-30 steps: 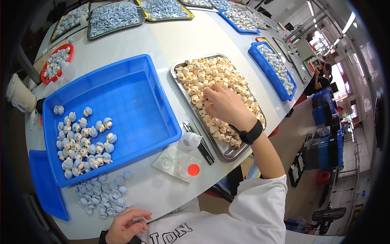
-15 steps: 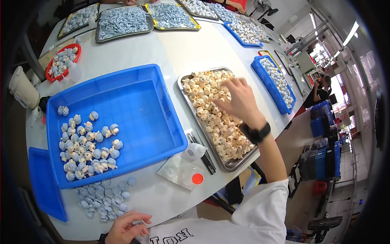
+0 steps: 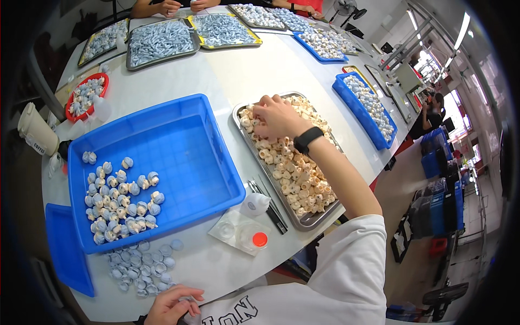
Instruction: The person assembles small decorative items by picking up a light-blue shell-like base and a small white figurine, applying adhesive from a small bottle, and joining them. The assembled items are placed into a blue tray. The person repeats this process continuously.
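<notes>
White desk (image 3: 319,89) with curved-looking edges. Right of desk: brownish-grey floor (image 3: 368,225), stacked blue crates (image 3: 436,161), dark stool-like seat (image 3: 445,293). Beyond desk's far edge: electric fan (image 3: 345,7). Farther off past desk's right side: glaring window (image 3: 428,66), lit ceiling strip light (image 3: 462,30). At desk's left edge: grey metal post (image 3: 44,81).

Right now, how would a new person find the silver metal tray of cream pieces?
From the big white table, find the large rectangular blue plastic bin. Just right of it lies the long silver metal tray, with the person's right hand over it. Only small hollow cream pieces show in it, while the bin's rounded pieces are blue and cream.
</notes>
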{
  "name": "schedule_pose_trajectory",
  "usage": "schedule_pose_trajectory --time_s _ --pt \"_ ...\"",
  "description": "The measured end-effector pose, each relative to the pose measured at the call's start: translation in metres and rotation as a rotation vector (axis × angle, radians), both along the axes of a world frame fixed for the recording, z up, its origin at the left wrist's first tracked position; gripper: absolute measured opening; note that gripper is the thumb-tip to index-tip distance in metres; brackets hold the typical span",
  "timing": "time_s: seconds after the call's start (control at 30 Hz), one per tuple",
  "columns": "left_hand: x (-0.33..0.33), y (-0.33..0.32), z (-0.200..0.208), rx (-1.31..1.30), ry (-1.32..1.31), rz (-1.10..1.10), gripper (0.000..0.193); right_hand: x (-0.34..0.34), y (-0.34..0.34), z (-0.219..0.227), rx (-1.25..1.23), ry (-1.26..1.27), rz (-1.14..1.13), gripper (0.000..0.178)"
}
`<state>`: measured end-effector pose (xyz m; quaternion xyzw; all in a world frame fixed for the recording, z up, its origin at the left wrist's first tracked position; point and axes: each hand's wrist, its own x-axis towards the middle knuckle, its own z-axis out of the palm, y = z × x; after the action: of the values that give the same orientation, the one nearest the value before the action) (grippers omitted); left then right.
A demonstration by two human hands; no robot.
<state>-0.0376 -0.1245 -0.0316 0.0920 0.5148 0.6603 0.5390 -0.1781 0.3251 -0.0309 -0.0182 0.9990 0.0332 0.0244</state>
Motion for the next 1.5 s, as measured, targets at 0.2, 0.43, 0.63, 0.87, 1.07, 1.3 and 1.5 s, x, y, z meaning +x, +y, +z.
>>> schedule_pose_trajectory --time_s 0.2,0.43,0.63,0.87,1.07,1.3,1.5 --pt "-0.002 -0.003 -0.002 0.000 -0.020 -0.004 0.039 0.030 -0.002 -0.009 -0.011 0.158 0.037 0.021" --pt "-0.005 -0.005 0.000 0.004 -0.009 -0.020 0.042 0.077 0.001 -0.005 -0.192 0.127 -0.017 0.019" --pt "-0.010 -0.003 -0.001 0.010 0.012 -0.055 0.040 0.106 -0.001 -0.001 -0.253 0.182 -0.023 0.021" --pt "-0.011 -0.005 -0.005 0.010 0.007 -0.052 0.040 0.110 -0.015 0.007 -0.066 0.178 -0.053 0.029" --pt "-0.009 -0.001 0.000 0.021 0.030 -0.046 0.040 0.090 -0.033 -0.002 -0.025 0.126 0.105 0.026" --pt "-0.009 -0.005 -0.003 0.011 0.006 -0.001 0.039 0.101 -0.029 -0.001 -0.085 0.088 0.045 0.012" --pt "-0.004 -0.004 -0.003 0.021 -0.006 0.044 0.039 0.053 -0.020 0.022 -0.215 0.207 0.053 0.016"
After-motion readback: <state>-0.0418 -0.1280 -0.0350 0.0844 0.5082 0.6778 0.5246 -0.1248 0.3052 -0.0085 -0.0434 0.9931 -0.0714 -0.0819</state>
